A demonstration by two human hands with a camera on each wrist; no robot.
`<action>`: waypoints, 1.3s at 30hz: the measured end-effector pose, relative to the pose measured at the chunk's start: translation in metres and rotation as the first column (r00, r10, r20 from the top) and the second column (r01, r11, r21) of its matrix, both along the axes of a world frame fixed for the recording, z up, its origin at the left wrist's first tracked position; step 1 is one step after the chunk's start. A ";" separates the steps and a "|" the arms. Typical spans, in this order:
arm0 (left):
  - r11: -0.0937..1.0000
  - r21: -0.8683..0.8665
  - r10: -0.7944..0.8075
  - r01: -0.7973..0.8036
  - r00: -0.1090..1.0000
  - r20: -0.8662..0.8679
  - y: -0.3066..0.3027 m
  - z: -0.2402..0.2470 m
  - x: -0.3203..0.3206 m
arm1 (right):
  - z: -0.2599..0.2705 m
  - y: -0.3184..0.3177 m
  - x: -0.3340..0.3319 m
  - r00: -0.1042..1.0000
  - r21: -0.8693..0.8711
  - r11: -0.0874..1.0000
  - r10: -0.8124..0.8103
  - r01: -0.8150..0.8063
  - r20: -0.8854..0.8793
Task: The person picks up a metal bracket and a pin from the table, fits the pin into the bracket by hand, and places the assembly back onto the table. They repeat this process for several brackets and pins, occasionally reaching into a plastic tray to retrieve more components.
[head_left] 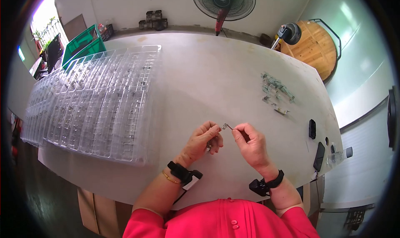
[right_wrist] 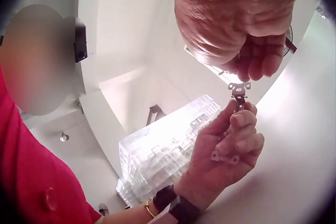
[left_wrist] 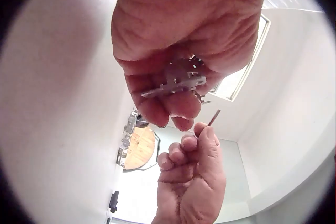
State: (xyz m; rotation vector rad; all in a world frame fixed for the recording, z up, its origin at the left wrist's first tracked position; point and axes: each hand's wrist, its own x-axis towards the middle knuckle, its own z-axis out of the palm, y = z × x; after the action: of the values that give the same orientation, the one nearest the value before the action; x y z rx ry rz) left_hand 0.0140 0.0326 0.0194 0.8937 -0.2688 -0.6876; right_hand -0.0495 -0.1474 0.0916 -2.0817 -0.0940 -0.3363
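Observation:
Over the table (head_left: 196, 79), the left hand (head_left: 201, 140) pinches a small silvery metal bracket (right_wrist: 239, 88) with rounded ears between thumb and forefinger. A second metal piece (left_wrist: 178, 85) lies tucked in its curled lower fingers. Close to the right, the right hand (head_left: 253, 144) pinches a thin dark pin (left_wrist: 214, 117) between thumb and forefinger, its end standing out toward the bracket. In the head view the pin's tip is right at the bracket's edge. Fingers hide part of both metal pieces.
Clear plastic trays (head_left: 139, 148) holding many small metal parts stand on the left, a green crate (head_left: 85, 44) behind them. Loose metal parts (head_left: 277, 88) lie at the right, with a black block (head_left: 312, 129), a phone (head_left: 319, 157) and a clear bottle (head_left: 339, 155) near the edge.

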 end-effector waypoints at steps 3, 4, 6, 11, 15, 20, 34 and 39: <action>1.000 0.020 0.014 -0.014 1.000 0.010 0.000 0.000 0.000 | 0.002 0.001 -0.002 0.996 -0.001 1.000 -0.018 0.018 -0.090; 0.999 0.036 0.025 -0.026 1.000 0.010 -0.001 -0.001 0.000 | 0.003 0.002 -0.002 0.997 -0.026 1.000 -0.019 0.017 -0.078; 0.998 0.054 0.032 -0.034 0.999 0.033 -0.002 0.001 -0.001 | 0.003 0.002 -0.003 0.998 -0.051 0.999 -0.020 0.017 -0.066; 0.992 0.101 0.064 -0.073 0.994 0.093 -0.002 -0.002 -0.001 | 0.008 0.003 -0.004 0.998 -0.172 0.985 -0.025 0.013 -0.066; 0.988 0.121 0.085 -0.099 0.990 0.116 -0.002 -0.001 -0.001 | 0.009 0.004 -0.005 0.997 -0.173 0.985 -0.032 0.020 -0.065; 0.986 0.134 0.087 -0.104 0.988 0.125 -0.003 0.000 -0.002 | 0.009 0.003 -0.005 0.997 -0.191 0.981 -0.038 0.025 -0.064; 0.983 0.154 0.079 -0.099 0.988 0.133 -0.001 0.001 -0.001 | 0.010 0.003 -0.005 0.997 -0.185 0.983 -0.022 0.007 -0.079; 0.985 0.145 0.074 -0.092 0.989 0.127 -0.002 0.001 -0.001 | 0.010 0.004 -0.006 0.999 -0.175 0.985 -0.012 0.005 -0.041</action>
State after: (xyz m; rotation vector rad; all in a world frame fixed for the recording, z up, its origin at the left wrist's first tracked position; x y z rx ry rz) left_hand 0.0129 0.0302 0.0201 1.0875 -0.2889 -0.5824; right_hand -0.0554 -0.1433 0.1018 -2.2624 -0.0921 -0.2979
